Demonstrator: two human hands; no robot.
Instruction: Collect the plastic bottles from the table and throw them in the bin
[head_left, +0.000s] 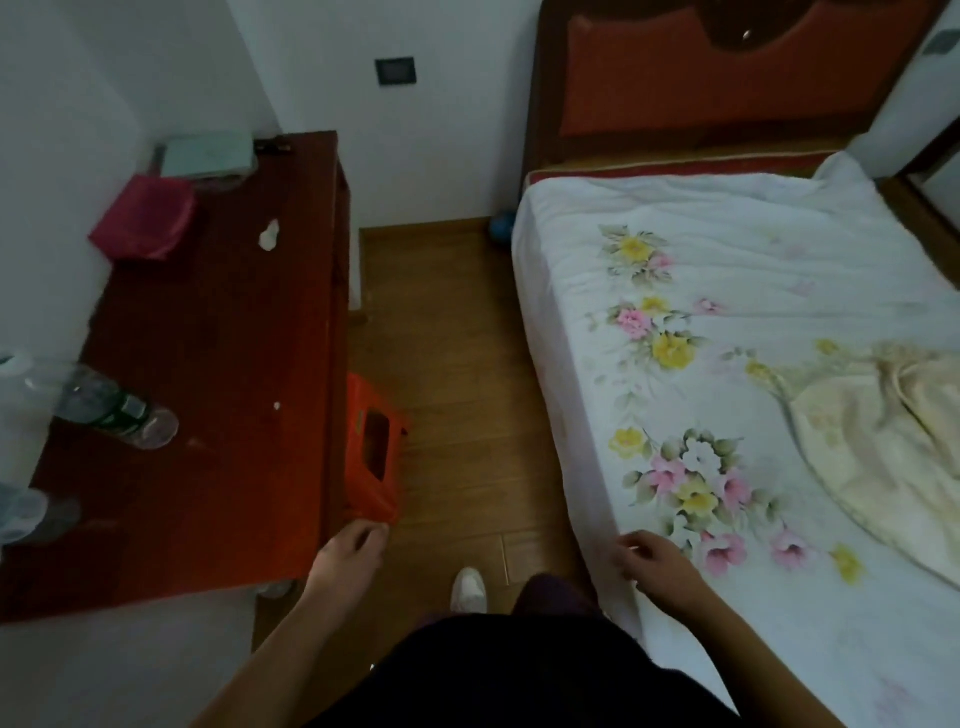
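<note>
Head view: both hands (349, 556) (652, 564) loose, holding nothing. Bottle (117, 410) on table (218, 332) looks light, crushable; grab mid-body.

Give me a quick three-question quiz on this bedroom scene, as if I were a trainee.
1. True or false: the green-labelled bottle stands upright on the table.
2. What does the left hand touch? A) the red stool B) the bed C) a bottle
3. Fill in: the right hand is beside the edge of the ____.

Key: 1 false, it lies on its side. 2 A, at the stool's near corner. 3 bed.
</note>
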